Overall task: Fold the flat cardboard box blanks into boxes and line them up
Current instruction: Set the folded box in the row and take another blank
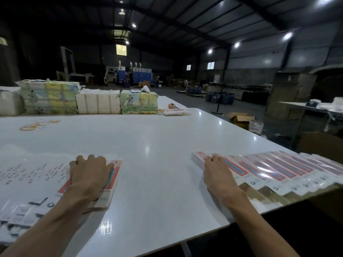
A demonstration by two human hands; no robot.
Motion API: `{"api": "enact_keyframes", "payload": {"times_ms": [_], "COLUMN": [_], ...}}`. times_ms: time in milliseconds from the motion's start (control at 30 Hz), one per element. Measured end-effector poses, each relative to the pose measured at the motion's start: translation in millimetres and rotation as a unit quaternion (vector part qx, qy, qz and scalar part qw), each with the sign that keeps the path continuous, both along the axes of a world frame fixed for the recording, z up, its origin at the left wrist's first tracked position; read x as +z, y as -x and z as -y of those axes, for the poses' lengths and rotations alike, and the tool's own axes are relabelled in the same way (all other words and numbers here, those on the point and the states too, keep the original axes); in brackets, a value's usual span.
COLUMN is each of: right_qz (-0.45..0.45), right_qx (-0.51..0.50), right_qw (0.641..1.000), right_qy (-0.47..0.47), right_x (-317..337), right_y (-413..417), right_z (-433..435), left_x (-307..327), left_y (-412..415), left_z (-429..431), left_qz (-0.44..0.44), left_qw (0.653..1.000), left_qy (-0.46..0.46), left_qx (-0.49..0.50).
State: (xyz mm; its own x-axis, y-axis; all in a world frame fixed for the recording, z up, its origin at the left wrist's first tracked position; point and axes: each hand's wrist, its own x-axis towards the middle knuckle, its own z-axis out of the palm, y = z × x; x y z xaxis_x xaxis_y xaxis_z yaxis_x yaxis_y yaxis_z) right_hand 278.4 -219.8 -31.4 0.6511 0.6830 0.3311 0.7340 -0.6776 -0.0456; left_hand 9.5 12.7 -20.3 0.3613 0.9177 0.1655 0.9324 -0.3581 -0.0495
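the left hand (91, 171) lies flat, gripping nothing, on the blank stack (111, 182) at 8 o'clock, while the right hand (216, 168), also open, presses the box row (269, 167) at 4 o'clock, where a shove could tip boxes off the table (157, 145) edge.

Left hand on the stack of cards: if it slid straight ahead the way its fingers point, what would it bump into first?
Mostly bare white table. The left hand points toward the far bundles; the white bundle looks like the first thing in line, though depth is hard to judge.
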Motion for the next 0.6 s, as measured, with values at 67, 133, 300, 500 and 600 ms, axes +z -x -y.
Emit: {"api": "enact_keyframes", "payload": {"times_ms": [67, 133, 300, 500, 600], "right_qz": [-0.002, 0.005, 0.051, 0.079, 0.0], "right_qx": [-0.025, -0.042, 0.021, 0.204, 0.269], "right_qw": [1.0, 0.999, 0.998, 0.97, 0.951], "right_qy": [0.013, 0.033, 0.026, -0.107, -0.155], "right_x": [2, 4, 36, 69, 53], "right_y": [-1, -2, 16, 70, 93], "right_z": [3, 4, -25, -119, -153], "left_x": [-2, -3, -6, 0, 3], "left_y": [0, 0, -2, 2, 2], "left_z": [-2, -3, -6, -8, -7], "left_qz": [-0.007, 0.011, 0.061, 0.138, 0.197], "left_qw": [1.0, 1.0, 0.998, 0.988, 0.977], "left_qy": [0.003, 0.012, 0.017, 0.064, 0.075], "left_qx": [-0.007, -0.004, -0.004, 0.027, 0.034]}}
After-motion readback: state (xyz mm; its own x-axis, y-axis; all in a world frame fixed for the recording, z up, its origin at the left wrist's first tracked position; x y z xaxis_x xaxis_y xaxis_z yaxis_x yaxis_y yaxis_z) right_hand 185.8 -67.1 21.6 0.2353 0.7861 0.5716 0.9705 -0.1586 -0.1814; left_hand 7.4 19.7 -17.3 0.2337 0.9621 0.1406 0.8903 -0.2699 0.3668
